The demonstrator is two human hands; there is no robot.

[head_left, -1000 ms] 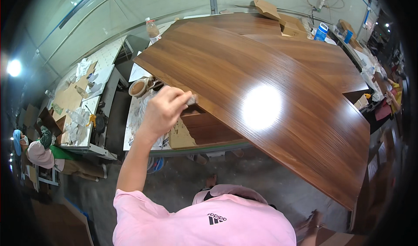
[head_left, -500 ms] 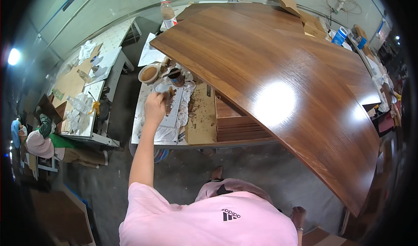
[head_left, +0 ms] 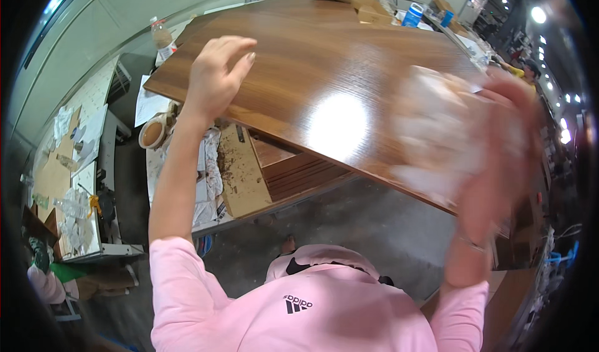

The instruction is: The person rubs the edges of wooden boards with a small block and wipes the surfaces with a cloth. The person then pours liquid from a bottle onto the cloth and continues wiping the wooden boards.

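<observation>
My left hand (head_left: 218,74) is raised over the left part of a large glossy brown wood-grain panel (head_left: 281,96). Its fingers are apart and hold nothing; whether they touch the panel I cannot tell. Over the panel's right side, my right hand (head_left: 508,127) is smeared by motion. A crumpled white cloth (head_left: 437,130), also blurred, hangs from it. The panel lies at an angle over a stack of brown boards (head_left: 306,176) on the workbench. Left of that stack is a tub of brown paste (head_left: 152,134), partly behind my left forearm.
A stained piece of cardboard (head_left: 240,177) lies by the stack. A clear bottle (head_left: 162,39) stands behind the panel's left corner. Cardboard boxes (head_left: 371,9) and a blue container (head_left: 412,15) are at the back. A cluttered side table (head_left: 93,171) stands left, near a crouching person (head_left: 50,283).
My left hand has left the paste area and risen over the panel, its fingers now spread. My right hand has come up from beside my body with the white cloth. The view has shifted right.
</observation>
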